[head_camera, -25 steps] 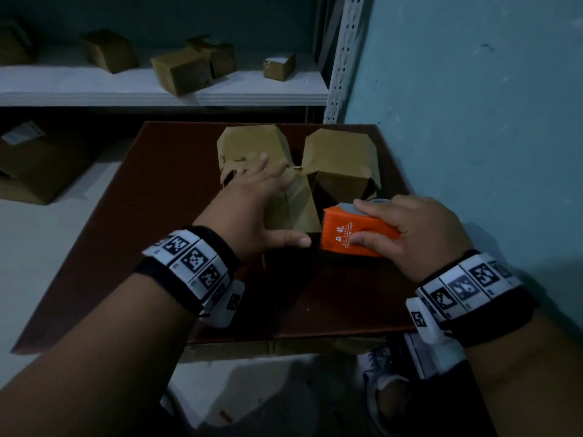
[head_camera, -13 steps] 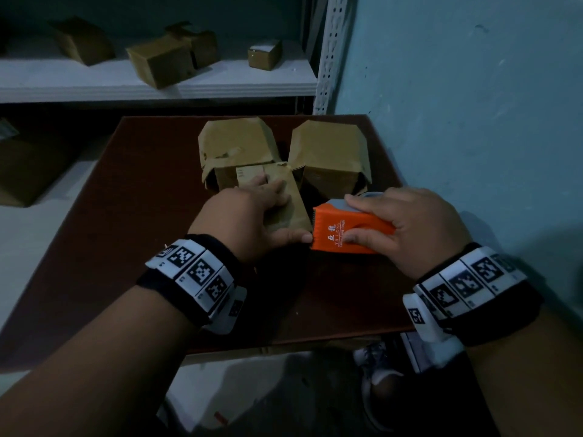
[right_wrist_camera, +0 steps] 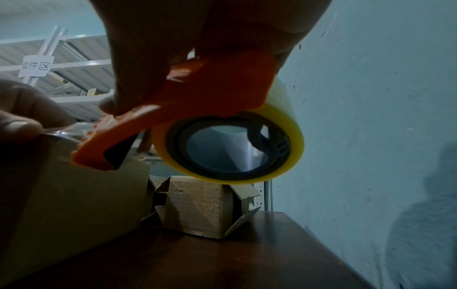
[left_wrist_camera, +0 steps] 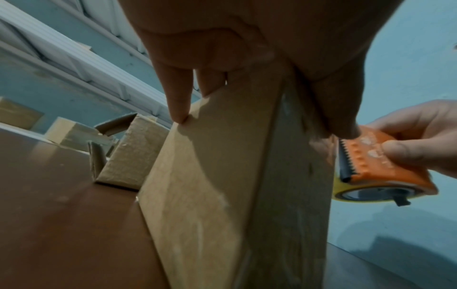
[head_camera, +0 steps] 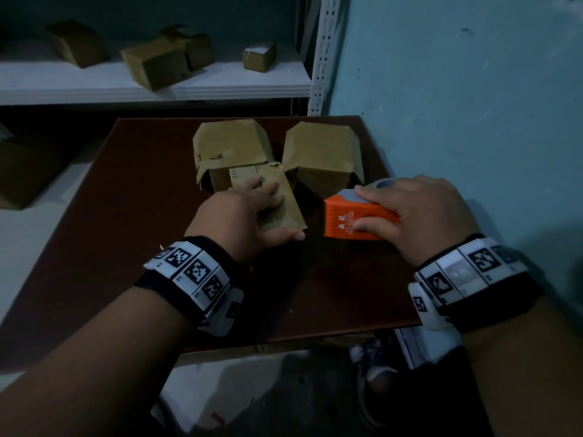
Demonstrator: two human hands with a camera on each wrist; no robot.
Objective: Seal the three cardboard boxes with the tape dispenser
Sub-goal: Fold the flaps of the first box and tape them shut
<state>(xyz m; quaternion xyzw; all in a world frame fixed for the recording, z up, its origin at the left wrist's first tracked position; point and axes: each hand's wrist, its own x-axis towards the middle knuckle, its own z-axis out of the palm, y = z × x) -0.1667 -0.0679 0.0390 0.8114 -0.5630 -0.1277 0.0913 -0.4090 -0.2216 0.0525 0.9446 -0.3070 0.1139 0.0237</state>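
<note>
Teal-painted wall [head_camera: 457, 121] at the table's right edge; white metal shelving [head_camera: 157, 86] beyond the table's far edge, carrying several small cartons.

Dark brown table [head_camera: 126, 216]: landmark for all entries below.

Far-left cardboard box [head_camera: 230, 143]: on the table toward its far edge, flaps bent down over the sides, torn paper at its near face.

Far-right cardboard box [head_camera: 320, 149]: on the table just beside the far-left box, nearer the wall, flaps likewise hanging open.

Near cardboard box [head_camera: 284, 203]: on the table in front of the gap between the other two, touching the far-left box; top flaps closed flat.

Left hand [head_camera: 239, 222]: laid on top of the near box, fingers extended and pressing the flaps down, thumb stretched along the box's near-right corner; in the wrist view a fingertip [left_wrist_camera: 179, 115] sits at the box's top edge.

Right hand [head_camera: 419, 219]: above the table's right half, fingers and thumb wrapped round the dispenser.

Tape dispenser [head_camera: 356, 222]: orange body, held off the table just beside the near box's right side, serrated blade facing the box; a yellowish tape roll [right_wrist_camera: 232, 148] sits in it. A clear strip of tape [right_wrist_camera: 66, 132] runs from the blade to the box top under the left thumb.
</note>
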